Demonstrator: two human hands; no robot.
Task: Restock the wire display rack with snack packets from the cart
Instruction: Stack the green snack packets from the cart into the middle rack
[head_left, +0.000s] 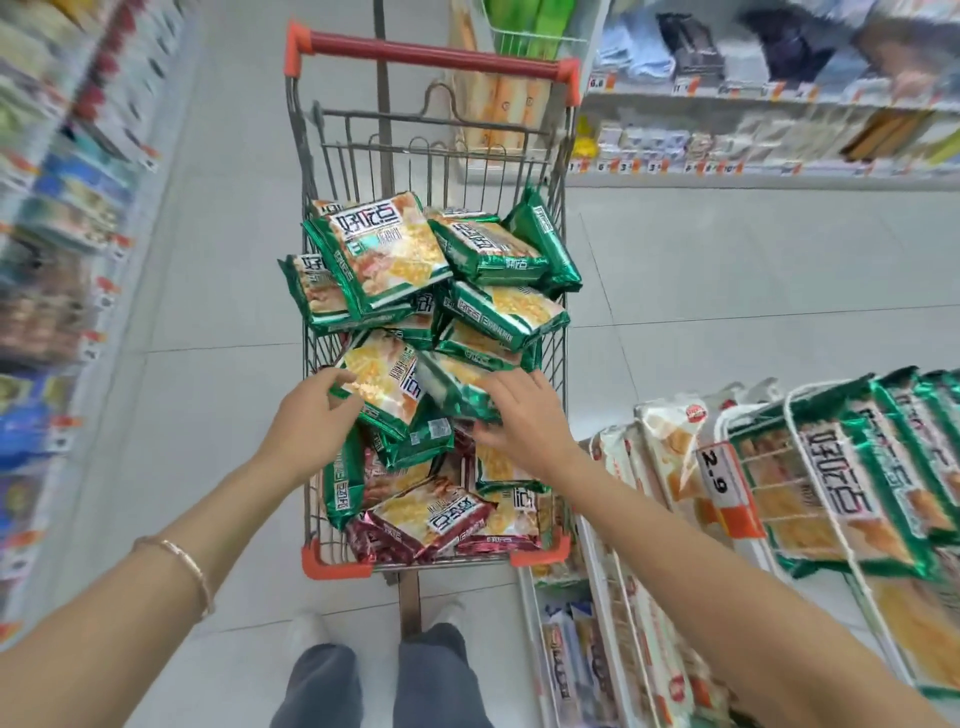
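A wire shopping cart with red corners stands in front of me, piled with several green snack packets and a few dark red ones. My left hand pinches the near-left edge of a green packet lying in the middle of the pile. My right hand grips another green packet just to the right of it, fingers over the top and thumb under the edge. The white wire display rack stands at the lower right, with green packets in its upper tier.
Stocked store shelves run along the left and the far right. A 2.9 price tag hangs on the rack beside pale packets. Lower rack tiers hold more packets. Tiled floor lies around the cart; my feet stand just behind it.
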